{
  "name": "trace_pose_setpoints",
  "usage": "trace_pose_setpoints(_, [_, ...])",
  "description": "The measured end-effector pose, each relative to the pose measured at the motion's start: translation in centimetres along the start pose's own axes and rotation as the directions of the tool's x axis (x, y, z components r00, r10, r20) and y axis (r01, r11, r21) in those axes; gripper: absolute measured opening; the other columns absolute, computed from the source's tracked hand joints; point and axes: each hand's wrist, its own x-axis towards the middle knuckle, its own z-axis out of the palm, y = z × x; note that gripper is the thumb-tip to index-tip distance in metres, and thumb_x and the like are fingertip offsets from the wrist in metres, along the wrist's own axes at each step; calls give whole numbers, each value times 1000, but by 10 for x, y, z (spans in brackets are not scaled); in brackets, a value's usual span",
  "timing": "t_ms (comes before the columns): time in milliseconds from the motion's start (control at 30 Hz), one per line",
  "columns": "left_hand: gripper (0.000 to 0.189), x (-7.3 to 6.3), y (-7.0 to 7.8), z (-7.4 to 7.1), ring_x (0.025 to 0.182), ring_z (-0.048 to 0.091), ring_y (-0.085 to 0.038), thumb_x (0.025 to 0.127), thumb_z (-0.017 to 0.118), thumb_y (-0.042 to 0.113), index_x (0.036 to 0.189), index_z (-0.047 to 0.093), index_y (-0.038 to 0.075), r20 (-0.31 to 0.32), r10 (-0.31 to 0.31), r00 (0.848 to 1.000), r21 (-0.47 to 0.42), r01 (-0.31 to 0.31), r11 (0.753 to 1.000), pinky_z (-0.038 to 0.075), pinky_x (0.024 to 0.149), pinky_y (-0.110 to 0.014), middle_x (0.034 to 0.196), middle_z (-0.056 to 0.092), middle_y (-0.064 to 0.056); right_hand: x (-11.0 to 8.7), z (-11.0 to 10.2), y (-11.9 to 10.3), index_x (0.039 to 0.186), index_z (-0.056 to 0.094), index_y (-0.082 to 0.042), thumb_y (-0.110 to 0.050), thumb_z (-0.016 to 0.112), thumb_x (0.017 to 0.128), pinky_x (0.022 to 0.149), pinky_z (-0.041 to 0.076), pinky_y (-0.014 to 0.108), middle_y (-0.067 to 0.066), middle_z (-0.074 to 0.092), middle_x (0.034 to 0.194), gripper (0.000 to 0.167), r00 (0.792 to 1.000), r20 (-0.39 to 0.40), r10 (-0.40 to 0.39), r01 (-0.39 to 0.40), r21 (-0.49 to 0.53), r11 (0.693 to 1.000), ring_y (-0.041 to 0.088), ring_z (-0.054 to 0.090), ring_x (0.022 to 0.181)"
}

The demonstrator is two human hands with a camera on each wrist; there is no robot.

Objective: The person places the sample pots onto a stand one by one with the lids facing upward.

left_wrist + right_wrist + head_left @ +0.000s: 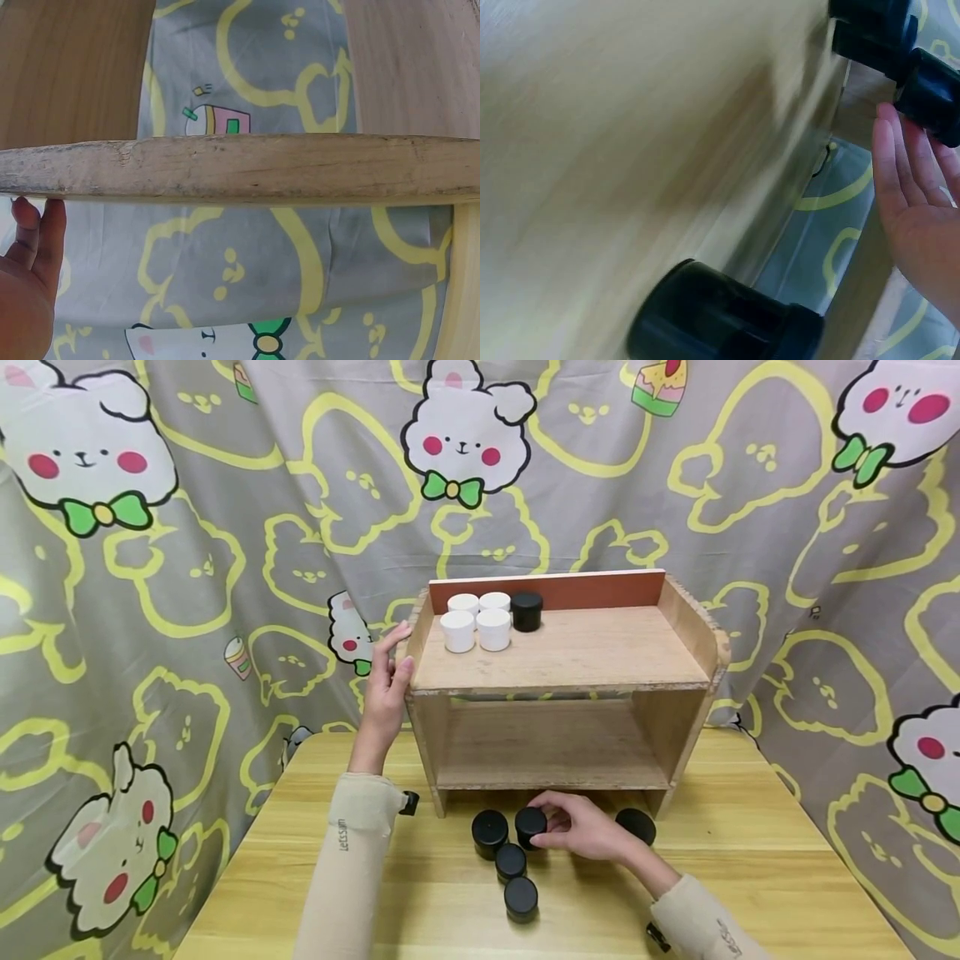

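Observation:
My right hand (581,828) is at a small black lidded jar (531,827), with thumb and fingers pinching its sides. In the right wrist view the fingers of that hand lie against the black jar, close beside other dark jars. Three more black jars, one of them a wider jar (491,833), one a middle jar (511,862) and one a front jar (521,898), stand to its left and in front. My left hand (386,693) rests on the left side panel of a small wooden shelf (562,652); its fingertips touch the panel in the left wrist view.
Several white jars (493,631) and one black jar (527,612) stand at the left of the shelf's top board. Another black jar (635,827) is on the wooden table (750,860), right of my right hand. A patterned curtain (360,510) hangs behind.

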Motion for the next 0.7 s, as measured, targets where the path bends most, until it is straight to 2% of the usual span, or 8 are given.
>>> trace_pose_setpoints(433, [45,1,0,0,154,31,-19,108,46,15,152,43,14,8,1,1000,5,-1,1000,29,119,-56,165,37,-1,-7,-11,-30,129,66,-22,-39,80,91,83,56,30,-2,70,105,44,997,-8,-75,75,-36,997,14,66,88])
trace_pose_setpoints(533, [44,1,1,0,154,31,-18,108,46,17,152,44,15,7,-2,1000,5,1,1000,29,119,-55,165,38,0,-8,-14,-36,128,66,-23,-40,80,90,85,57,34,-4,70,103,43,995,-18,-93,93,-41,995,13,66,88])
trace_pose_setpoints(700, [44,-2,30,2,154,31,-29,107,45,10,150,41,1,5,-2,1000,-1,2,1000,29,119,-58,165,37,-15,-11,-19,-46,126,67,-23,-40,82,89,86,57,37,-7,70,101,43,992,-49,-112,110,-55,992,12,66,89])
